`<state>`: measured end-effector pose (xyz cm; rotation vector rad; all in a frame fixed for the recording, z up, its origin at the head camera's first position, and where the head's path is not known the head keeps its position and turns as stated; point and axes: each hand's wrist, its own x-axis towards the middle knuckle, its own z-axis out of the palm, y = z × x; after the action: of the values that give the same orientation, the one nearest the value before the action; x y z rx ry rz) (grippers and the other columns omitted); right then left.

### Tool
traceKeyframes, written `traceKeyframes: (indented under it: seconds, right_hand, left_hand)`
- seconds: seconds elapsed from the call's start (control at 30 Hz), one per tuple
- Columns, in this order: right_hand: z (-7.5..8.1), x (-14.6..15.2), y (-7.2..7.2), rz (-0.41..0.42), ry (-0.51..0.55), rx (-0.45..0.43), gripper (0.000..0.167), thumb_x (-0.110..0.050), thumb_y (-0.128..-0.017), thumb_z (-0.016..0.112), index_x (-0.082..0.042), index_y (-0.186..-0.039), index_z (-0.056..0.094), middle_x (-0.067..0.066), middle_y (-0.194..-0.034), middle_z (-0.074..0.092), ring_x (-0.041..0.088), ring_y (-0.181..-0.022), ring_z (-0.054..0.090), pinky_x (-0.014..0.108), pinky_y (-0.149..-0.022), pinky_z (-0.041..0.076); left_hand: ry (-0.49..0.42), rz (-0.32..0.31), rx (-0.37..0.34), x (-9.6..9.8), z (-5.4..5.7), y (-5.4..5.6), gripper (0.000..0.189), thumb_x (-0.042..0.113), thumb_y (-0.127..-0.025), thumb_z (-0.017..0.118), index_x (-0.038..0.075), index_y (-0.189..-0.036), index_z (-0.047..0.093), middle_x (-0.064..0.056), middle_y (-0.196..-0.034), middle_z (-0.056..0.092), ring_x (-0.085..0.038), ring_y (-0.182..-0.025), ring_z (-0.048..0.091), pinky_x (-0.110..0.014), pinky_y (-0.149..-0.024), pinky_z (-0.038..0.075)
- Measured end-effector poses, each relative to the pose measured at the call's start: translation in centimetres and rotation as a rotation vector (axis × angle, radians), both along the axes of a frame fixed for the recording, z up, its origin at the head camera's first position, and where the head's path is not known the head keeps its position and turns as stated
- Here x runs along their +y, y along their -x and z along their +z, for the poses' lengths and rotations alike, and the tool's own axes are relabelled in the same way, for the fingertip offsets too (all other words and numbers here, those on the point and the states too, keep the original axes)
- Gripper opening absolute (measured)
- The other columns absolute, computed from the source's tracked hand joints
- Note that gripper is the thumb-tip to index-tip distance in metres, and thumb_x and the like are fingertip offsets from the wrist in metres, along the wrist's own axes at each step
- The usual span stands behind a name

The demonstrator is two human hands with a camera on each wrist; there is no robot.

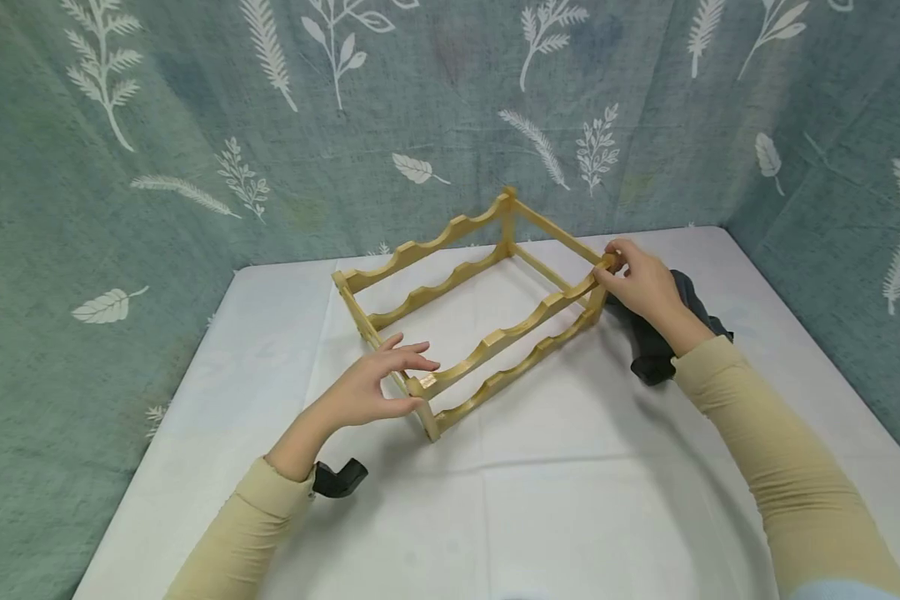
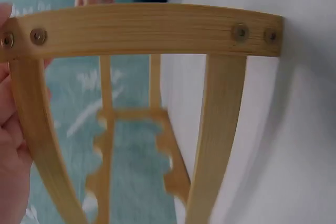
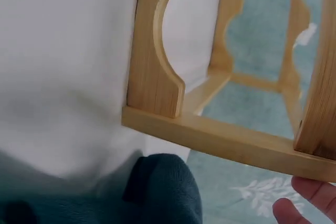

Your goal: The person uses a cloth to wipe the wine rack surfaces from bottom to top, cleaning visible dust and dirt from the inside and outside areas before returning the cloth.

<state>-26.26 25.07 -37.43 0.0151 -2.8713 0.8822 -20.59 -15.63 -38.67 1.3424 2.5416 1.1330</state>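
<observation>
A light wooden wine rack [image 1: 528, 325], with scalloped rails on two tiers, stands at an angle on the white-covered table. My left hand [image 1: 375, 383] is at its near left top corner, thumb low by the post and fingers spread over the rail. Close up in the left wrist view, the rack's end bar [image 2: 142, 30] shows screw heads, and fingers wrap past the upright beside it. At the far right top corner, my right hand [image 1: 641, 279] pinches the rack between thumb and fingers. Fingertips [image 3: 312, 190] touch the end bar's underside in the right wrist view.
A dark cloth bundle [image 1: 693, 296] lies right of the rack, partly under my right wrist; its dark fabric [image 3: 165, 187] also shows in the right wrist view. Leaf-patterned green fabric [image 1: 420, 108] hangs behind the table [image 1: 540, 517] and at both sides.
</observation>
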Motion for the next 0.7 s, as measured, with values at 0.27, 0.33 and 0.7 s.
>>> traceKeyframes:
  seconds: [0.27,0.33,0.7]
  right_hand:
    - [-1.2,-1.0,-3.9,-0.015,-0.068,0.176,0.046,-0.04,-0.091,0.053,-0.004,-0.118,0.047,0.02,-0.091,0.06,0.031,-0.073,0.056,0.045,-0.069,0.041]
    - [-1.6,-1.5,-4.8,-0.029,-0.088,0.257,0.042,-0.036,-0.089,0.056,-0.001,-0.112,0.05,0.018,-0.079,0.06,0.029,-0.062,0.054,0.045,-0.067,0.04]
    - [-2.4,-3.9,-7.4,-0.102,-0.141,0.405,0.038,-0.025,-0.085,0.062,0.006,-0.102,0.049,0.015,-0.06,0.054,0.027,-0.047,0.046,0.057,-0.08,0.04]
  left_hand:
    - [-0.034,0.106,-0.109,-4.2,-0.5,2.3,0.034,0.006,-0.078,0.071,0.011,-0.109,0.057,-0.01,-0.129,0.055,-0.026,-0.137,0.025,-0.055,-0.106,0.024]
    - [-0.055,0.153,-0.129,-4.9,-0.6,2.9,0.031,0.004,-0.078,0.07,0.009,-0.106,0.056,-0.013,-0.132,0.051,-0.025,-0.137,0.025,-0.057,-0.103,0.027]
    - [-0.249,0.279,-0.188,-5.3,0.2,3.8,0.025,-0.003,-0.083,0.062,-0.008,-0.107,0.055,-0.023,-0.132,0.046,0.002,-0.118,0.044,-0.059,-0.104,0.024]
